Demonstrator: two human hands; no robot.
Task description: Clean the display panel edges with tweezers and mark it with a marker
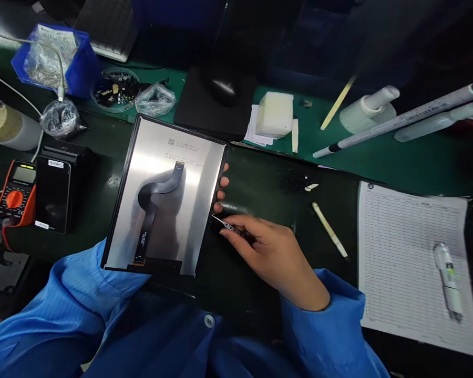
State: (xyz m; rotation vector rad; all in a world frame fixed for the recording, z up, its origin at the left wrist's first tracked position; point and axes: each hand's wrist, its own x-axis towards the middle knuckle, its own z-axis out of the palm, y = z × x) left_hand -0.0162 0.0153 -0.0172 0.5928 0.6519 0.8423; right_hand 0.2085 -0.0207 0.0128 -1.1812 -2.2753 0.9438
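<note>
"Can you read anything on the back of the display panel (pixel 169 157)?"
"There is a QR code (pixel 171 142) and small printed lines (pixel 183 157), but the letters are too blurred."
"And the multimeter (pixel 14 191)?"
"Its screen is too small to read, and the same for the ruled paper form (pixel 412 262)."

A multimeter (pixel 14 191) lies left of the display panel (pixel 201 210).

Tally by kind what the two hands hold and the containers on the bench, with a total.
Display panel, in the left hand: 1
Tweezers, in the right hand: 1
Blue plastic bin: 1
Round clear dish of small black parts: 1
Clear plastic bags: 3
Total: 7
</note>
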